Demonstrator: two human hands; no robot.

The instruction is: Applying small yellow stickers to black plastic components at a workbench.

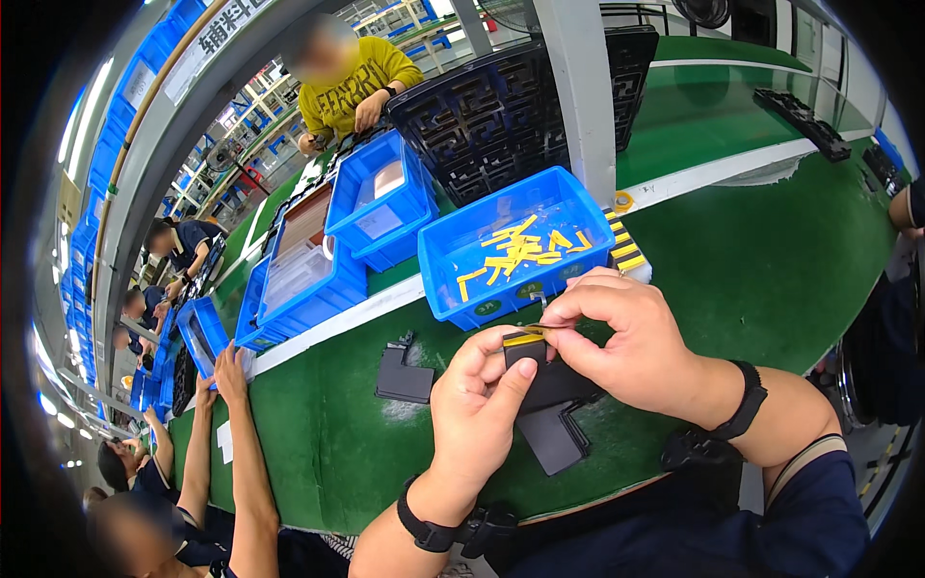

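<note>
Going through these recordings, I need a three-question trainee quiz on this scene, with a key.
1. True or false: the left hand grips a black piece.

2. What colour are the small pieces in the blue bin nearest that hand: A red, B yellow, or C white?

3. Fill in: the loose black part left of that hand lies on a ____ tabletop.

Key: 1 true; 2 B; 3 green.

Brightly, evenly lit. Flares white at lamp strips (93,103) far left of the blue bin (510,301). Crisp at the hands (626,328) in front of it; smudged over people's heads (323,48) left of it. Bends strongly outward from it into black corners.
</note>
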